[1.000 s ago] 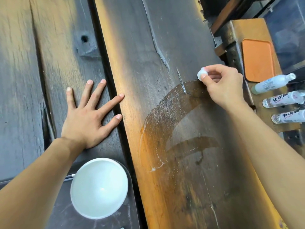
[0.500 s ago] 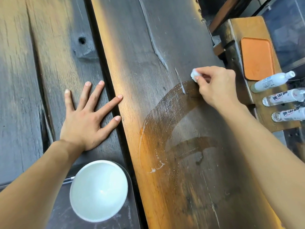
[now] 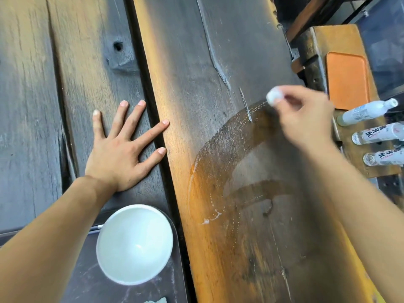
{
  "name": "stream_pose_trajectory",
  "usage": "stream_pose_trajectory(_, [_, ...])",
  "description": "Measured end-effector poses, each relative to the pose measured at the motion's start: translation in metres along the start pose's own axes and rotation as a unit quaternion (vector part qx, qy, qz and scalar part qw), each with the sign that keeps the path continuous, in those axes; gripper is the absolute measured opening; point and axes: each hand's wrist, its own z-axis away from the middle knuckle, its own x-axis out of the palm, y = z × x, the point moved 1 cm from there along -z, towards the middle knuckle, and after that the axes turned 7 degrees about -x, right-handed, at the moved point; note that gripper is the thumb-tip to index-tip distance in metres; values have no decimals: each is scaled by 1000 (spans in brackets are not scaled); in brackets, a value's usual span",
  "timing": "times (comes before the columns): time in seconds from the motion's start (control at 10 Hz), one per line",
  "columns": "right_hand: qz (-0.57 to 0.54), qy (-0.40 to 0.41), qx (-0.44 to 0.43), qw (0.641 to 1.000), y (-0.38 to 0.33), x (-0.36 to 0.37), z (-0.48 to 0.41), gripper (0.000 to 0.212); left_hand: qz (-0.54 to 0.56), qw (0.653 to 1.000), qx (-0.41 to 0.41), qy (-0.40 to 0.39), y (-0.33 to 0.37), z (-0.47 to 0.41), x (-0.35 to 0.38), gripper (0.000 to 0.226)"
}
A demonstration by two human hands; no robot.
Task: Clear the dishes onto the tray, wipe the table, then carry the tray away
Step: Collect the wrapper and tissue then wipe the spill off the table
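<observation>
My right hand [image 3: 306, 114] pinches a small white wad of tissue [image 3: 273, 96] and holds it at the top end of a curved wet streak [image 3: 220, 149] on the dark wooden table [image 3: 196, 62]. The hand is blurred. My left hand [image 3: 122, 149] lies flat on the table with fingers spread, to the left of the gap between planks. A white bowl [image 3: 134, 243] sits on a dark tray [image 3: 87, 281] at the bottom left, below my left forearm.
A side bench [image 3: 341, 40] at the right carries an orange tray [image 3: 347, 79] and three clear water bottles [image 3: 380, 134] lying on their sides. A thin utensil [image 3: 96, 228] pokes out beside the bowl. A dark gap [image 3: 153, 106] runs between the table planks.
My right hand with the tissue slid a little left along the top of the wet streak, then back right. My left hand stays flat in place.
</observation>
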Motion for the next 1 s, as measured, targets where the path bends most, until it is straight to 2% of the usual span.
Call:
stream_pose_trajectory(0.1, [-58, 4, 113, 992, 34, -8, -29, 17, 2, 1000, 2, 7, -1, 0, 1, 63])
stream_pose_trajectory(0.2, [-101, -3, 106, 989, 41, 0, -29, 22, -1, 1000, 4, 8, 0, 0, 2, 62])
stream_pose_trajectory(0.3, [-89, 14, 82, 993, 41, 7, -27, 22, 1, 1000, 0, 6, 0, 1, 2, 62])
stream_pose_trajectory(0.5, [52, 12, -9, 999, 50, 9, -22, 28, -1, 1000, 0, 8, -1, 0, 0, 62])
stream_pose_trajectory(0.7, [26, 19, 20, 999, 48, 11, -18, 24, 4, 1000, 0, 6, 0, 1, 0, 63])
stream_pose_trajectory(0.8, [30, -1, -9, 999, 27, 17, -4, 17, 5, 1000, 1, 5, 1, 0, -1, 63])
stream_pose_trajectory(0.9, [-16, -88, -147, 985, -11, 31, 39, 10, 5, 1000, 1, 4, 1, 0, -1, 63])
stream_pose_trajectory(1.0, [-104, -227, -217, 944, -36, 39, 78, 9, 8, 1000, -2, 5, 1, 0, -2, 63])
